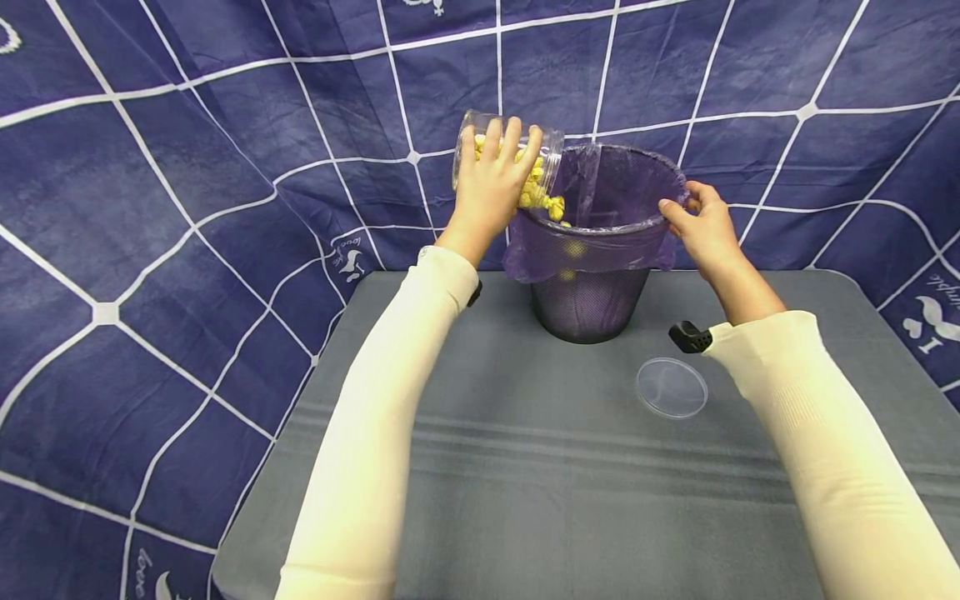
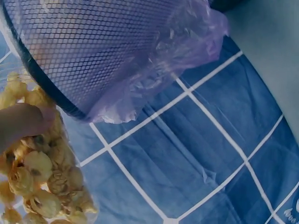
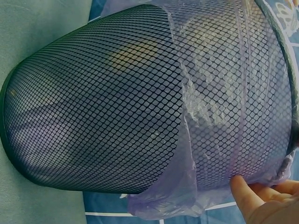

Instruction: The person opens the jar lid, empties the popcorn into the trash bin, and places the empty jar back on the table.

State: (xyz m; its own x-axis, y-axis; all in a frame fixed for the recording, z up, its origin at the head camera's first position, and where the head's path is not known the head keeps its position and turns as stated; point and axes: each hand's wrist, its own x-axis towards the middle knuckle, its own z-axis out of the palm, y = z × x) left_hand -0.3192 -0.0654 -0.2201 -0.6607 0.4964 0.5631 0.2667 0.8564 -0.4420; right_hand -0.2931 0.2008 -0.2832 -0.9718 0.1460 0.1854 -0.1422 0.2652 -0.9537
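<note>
My left hand (image 1: 489, 179) grips a clear plastic jar (image 1: 468, 129), tipped on its side with its mouth over the left rim of a dark mesh trash bin (image 1: 588, 312). Round yellow pieces, popcorn-like (image 2: 44, 182), fill part of the jar, and a few (image 1: 555, 207) are at its mouth, spilling into the bin. A thin purple trash bag (image 1: 525, 257) lines the bin and folds down outside. At the right rim my right hand (image 1: 705, 225) pinches the bin's edge and bag, thumb on the near side. Yellow shows through the mesh in the right wrist view.
A clear round lid (image 1: 671, 388) lies on the grey table (image 1: 510, 483) in front of the bin, to the right. Blue cloth with white lines (image 1: 300, 208) hangs behind and at the left, close to the bin's back.
</note>
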